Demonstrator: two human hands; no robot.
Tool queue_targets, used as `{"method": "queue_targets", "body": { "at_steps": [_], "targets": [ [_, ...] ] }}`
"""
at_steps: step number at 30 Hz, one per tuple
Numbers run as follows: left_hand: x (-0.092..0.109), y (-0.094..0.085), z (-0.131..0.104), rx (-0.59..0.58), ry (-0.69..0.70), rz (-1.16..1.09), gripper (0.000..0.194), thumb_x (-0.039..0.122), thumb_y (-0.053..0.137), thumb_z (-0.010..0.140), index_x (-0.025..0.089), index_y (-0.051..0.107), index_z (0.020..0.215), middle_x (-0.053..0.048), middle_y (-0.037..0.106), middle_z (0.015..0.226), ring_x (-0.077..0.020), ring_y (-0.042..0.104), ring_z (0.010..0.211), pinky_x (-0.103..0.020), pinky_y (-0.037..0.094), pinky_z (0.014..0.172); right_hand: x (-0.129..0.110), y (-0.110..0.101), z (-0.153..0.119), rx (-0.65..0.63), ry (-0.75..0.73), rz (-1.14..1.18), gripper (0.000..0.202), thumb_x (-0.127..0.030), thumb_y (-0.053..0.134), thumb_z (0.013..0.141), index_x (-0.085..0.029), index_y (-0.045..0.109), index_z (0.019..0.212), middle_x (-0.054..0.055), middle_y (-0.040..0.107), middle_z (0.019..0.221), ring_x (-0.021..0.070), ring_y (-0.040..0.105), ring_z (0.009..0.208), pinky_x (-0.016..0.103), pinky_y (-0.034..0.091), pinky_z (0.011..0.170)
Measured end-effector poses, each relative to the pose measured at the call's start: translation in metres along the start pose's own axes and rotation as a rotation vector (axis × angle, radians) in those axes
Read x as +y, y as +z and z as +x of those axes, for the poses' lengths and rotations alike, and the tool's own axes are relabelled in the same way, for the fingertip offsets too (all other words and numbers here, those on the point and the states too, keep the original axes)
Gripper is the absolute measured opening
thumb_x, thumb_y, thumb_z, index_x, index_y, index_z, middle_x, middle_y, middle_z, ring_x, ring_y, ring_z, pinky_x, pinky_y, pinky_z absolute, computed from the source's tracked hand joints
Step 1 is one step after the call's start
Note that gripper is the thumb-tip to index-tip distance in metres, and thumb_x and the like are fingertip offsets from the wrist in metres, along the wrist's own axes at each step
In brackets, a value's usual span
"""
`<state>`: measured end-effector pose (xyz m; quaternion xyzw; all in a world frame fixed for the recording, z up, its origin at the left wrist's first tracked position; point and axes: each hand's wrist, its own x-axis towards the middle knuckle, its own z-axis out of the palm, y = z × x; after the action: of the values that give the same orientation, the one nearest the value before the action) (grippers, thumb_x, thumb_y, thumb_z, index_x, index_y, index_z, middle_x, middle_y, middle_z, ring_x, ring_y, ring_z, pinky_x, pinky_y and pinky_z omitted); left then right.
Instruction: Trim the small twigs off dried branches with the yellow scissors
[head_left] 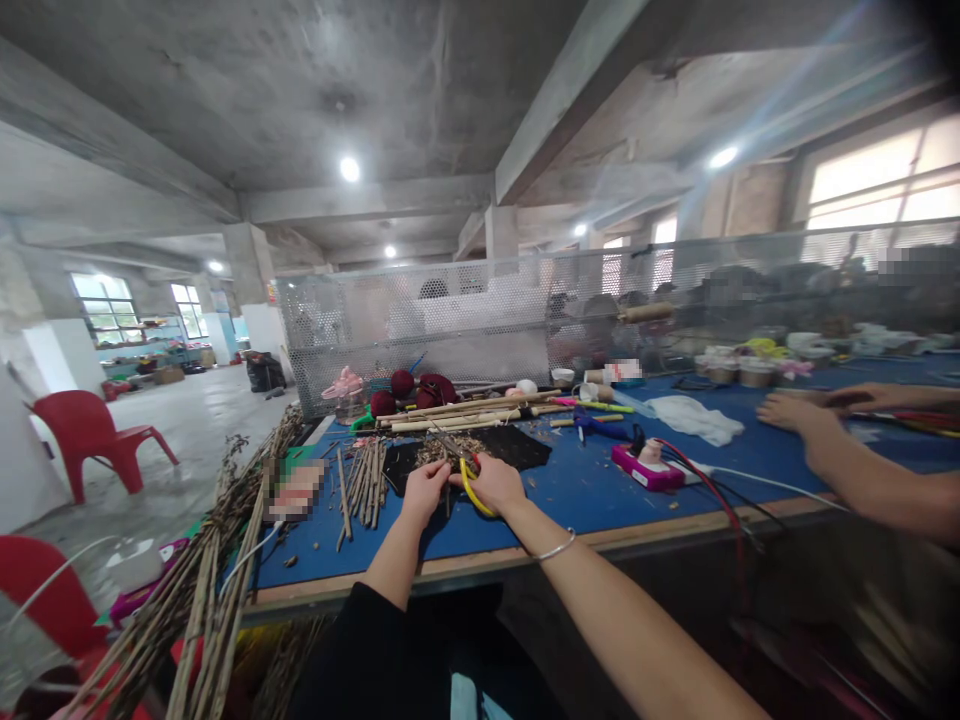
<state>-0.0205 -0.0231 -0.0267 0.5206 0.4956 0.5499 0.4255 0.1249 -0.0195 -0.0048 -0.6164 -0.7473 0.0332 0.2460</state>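
Observation:
My right hand, with a bangle on its wrist, is closed around yellow-handled scissors; their blades point away over the table. Just left of it, my left hand is pinched on a thin dry stick, mostly hidden by the fingers. Both hands are over the near edge of a black cloth strewn with small cut stem pieces. Left of the cloth lies a row of cut sticks on the blue tabletop.
A bundle of long dry stalks leans on the table's left end. Behind the cloth lie longer sticks and dark red balls. A purple power strip with cables sits to the right. Another person's hands work farther right.

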Motion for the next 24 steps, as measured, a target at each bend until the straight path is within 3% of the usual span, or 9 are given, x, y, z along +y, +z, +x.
{"method": "queue_targets", "body": {
  "at_steps": [4,9,19,24],
  "targets": [
    [0.003,0.001,-0.001,0.034,0.009,0.009,0.047,0.044,0.062,0.064,0.01,0.064,0.097,0.003,0.051,0.05,-0.0041,0.035,0.038,-0.018,0.026,0.036,0.0,0.0,-0.001,-0.009,0.007,-0.007,0.054,-0.07,0.042,0.068,-0.021,0.057,0.086,0.009,0.065,0.086,0.0242,0.061,0.082,0.029,0.04,0.068],
    [0.005,0.002,-0.002,0.103,0.015,-0.025,0.05,0.043,0.067,0.058,0.009,0.064,0.094,0.001,0.055,0.056,-0.0045,0.038,0.04,-0.018,0.028,0.036,0.001,0.001,-0.001,0.0,0.018,-0.017,0.059,-0.068,0.047,0.067,-0.019,0.053,0.098,0.01,0.063,0.091,0.0246,0.059,0.087,0.03,0.039,0.071],
    [0.004,0.001,-0.003,0.065,0.076,-0.009,0.046,0.043,0.066,0.06,0.01,0.065,0.092,-0.001,0.058,0.06,-0.0048,0.039,0.04,-0.018,0.03,0.035,0.008,0.01,0.004,0.003,-0.106,0.029,0.062,-0.067,0.046,0.068,-0.016,0.047,0.103,0.012,0.057,0.103,0.0259,0.051,0.099,0.035,0.032,0.08],
    [0.004,0.002,-0.003,0.099,0.054,0.015,0.044,0.043,0.066,0.059,0.01,0.064,0.088,-0.001,0.058,0.06,-0.005,0.041,0.04,-0.017,0.03,0.034,0.011,0.014,0.006,0.002,-0.153,0.028,0.064,-0.066,0.047,0.068,-0.015,0.047,0.106,0.012,0.056,0.104,0.0257,0.048,0.102,0.036,0.03,0.082]
  ]
}}
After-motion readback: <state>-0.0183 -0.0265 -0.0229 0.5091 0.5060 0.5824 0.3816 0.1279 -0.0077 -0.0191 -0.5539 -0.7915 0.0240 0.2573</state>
